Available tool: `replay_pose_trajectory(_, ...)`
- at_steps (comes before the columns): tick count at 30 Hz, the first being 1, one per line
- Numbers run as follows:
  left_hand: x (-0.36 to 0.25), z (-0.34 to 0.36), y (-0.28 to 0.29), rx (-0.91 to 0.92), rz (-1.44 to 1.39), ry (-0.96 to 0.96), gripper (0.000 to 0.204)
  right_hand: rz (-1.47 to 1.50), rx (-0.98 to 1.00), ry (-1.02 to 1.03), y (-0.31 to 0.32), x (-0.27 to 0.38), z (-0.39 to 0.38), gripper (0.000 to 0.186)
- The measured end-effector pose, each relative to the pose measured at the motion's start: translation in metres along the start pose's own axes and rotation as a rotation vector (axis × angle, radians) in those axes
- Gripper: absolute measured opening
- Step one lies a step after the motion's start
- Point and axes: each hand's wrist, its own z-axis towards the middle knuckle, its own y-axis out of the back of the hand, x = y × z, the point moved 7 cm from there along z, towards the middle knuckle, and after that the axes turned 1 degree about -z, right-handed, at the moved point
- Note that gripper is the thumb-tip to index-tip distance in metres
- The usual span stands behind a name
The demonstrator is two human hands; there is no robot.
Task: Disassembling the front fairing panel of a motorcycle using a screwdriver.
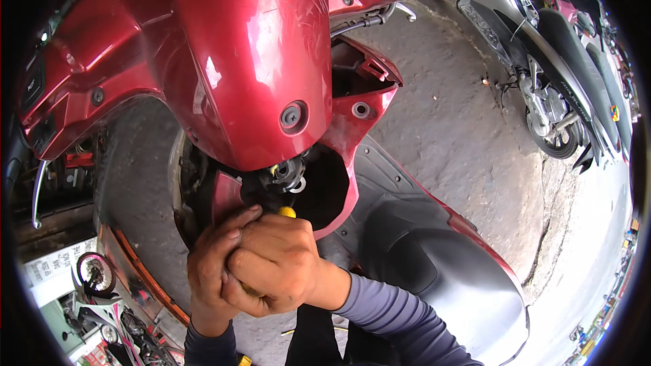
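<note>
My right hand (274,264) and my left hand (210,268) are clasped together, fingers wrapped round a yellow-handled tool (287,212) whose top shows above the right knuckles; its working end is hard to make out. They are just below the dark key-switch assembly (283,175) of a red scooter, in front of a dark opening in its inner panel (346,207). Above hangs the glossy red front cover (251,61) with a recessed screw (293,116). A loose-looking red panel piece (363,95) with a round hole sits to the right of the cover.
The scooter's black seat (441,285) and footboard (376,169) are at lower right. A silver-black motorbike (556,95) stands on the grey concrete floor (461,135) at upper right, another bike (119,325) at lower left. A brake lever (39,193) juts out at left.
</note>
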Motion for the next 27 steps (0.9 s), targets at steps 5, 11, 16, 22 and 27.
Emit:
replay_pose_trajectory(5, -0.003, -0.004, 0.005, -0.133, 0.087, 0.048, 0.041, -0.112, -0.021, -0.049, -0.003, 0.004, 0.004, 0.019)
replay_pose_trajectory(11, 0.006, -0.021, 0.015, -0.388, 0.286, 0.297, 0.042, -0.209, 0.065, -0.118, -0.01, 0.002, 0.013, 0.038)
replay_pose_trajectory(16, -0.003, 0.005, 0.012, -0.361, 0.269, 0.13, 0.037, -0.104, 0.085, -0.094, -0.001, -0.007, 0.011, 0.029)
replay_pose_trajectory(22, 0.005, 0.0, 0.013, -0.231, 0.16, 0.183, 0.044, -0.18, -0.08, -0.028, -0.005, 0.002, 0.003, 0.025)
replay_pose_trajectory(27, 0.001, 0.006, 0.019, -0.286, 0.192, 0.16, 0.037, -0.169, -0.053, -0.032, -0.007, 0.004, 0.007, 0.023)
